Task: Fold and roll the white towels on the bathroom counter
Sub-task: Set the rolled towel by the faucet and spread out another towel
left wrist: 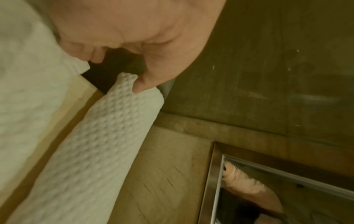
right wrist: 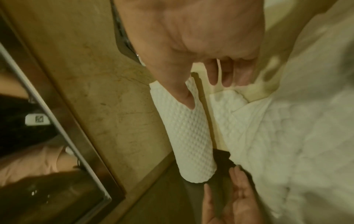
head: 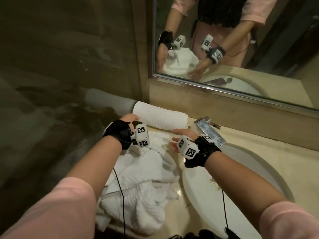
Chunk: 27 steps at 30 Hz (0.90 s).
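Observation:
A rolled white waffle towel (head: 160, 118) (left wrist: 95, 151) (right wrist: 191, 144) lies along the back of the counter, under the mirror. My left hand (head: 133, 118) (left wrist: 117, 72) is at its left end with the fingers loose; the thumb (left wrist: 151, 75) touches the roll's end. At the right end my right hand (head: 176, 137) (right wrist: 206, 94) is spread, with the thumb (right wrist: 182, 94) resting on top of the roll and the fingers straight beside it. A crumpled pile of white towels (head: 143, 178) (right wrist: 287, 136) (left wrist: 23, 91) lies on the counter in front of the roll.
A steel faucet (head: 208, 130) stands just right of the roll, above the white sink (head: 198, 192). The framed mirror (head: 224, 90) runs along the back wall. A dark glass wall (head: 69, 66) bounds the counter (head: 259, 135) on the left.

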Tool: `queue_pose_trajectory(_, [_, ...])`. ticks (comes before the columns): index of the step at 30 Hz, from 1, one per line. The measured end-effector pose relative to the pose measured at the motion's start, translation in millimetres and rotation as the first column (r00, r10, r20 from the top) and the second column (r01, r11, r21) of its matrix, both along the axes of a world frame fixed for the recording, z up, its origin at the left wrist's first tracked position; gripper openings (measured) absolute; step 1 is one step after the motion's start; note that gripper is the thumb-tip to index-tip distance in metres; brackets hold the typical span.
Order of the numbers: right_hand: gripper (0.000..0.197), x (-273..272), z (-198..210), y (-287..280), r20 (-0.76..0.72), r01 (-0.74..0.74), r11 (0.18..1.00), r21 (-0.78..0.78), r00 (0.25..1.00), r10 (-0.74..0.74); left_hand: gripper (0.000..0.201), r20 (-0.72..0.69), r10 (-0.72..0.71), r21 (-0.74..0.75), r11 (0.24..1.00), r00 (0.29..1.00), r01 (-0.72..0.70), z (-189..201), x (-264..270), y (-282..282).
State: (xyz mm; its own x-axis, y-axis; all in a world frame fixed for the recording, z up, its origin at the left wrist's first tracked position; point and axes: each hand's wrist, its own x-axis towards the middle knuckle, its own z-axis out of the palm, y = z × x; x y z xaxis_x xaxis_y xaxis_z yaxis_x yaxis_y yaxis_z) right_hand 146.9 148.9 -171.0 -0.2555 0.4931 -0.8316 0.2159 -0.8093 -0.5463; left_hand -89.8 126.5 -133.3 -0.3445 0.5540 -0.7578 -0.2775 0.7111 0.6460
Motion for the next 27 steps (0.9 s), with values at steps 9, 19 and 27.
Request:
queue_pose_trajectory(9, [0.022,-33,24,-45,0.28,-0.535,0.841,0.086,0.823,0.495,0.015,0.0,-0.1,0.038,0.994,0.995,0.099,12,-1,-54])
queue_pose_trajectory(19, [0.032,-40,46,-60,0.264,-0.53,0.801,0.279,0.844,0.467,0.036,-0.386,-0.363,-0.043,0.925,0.848,0.376,35,4,-93])
queue_pose_trajectory(27, [0.025,-31,119,-79,-0.246,-0.344,0.884,0.316,0.871,0.426,0.05,-0.505,-0.524,0.11,0.75,0.686,0.653,70,4,-105])
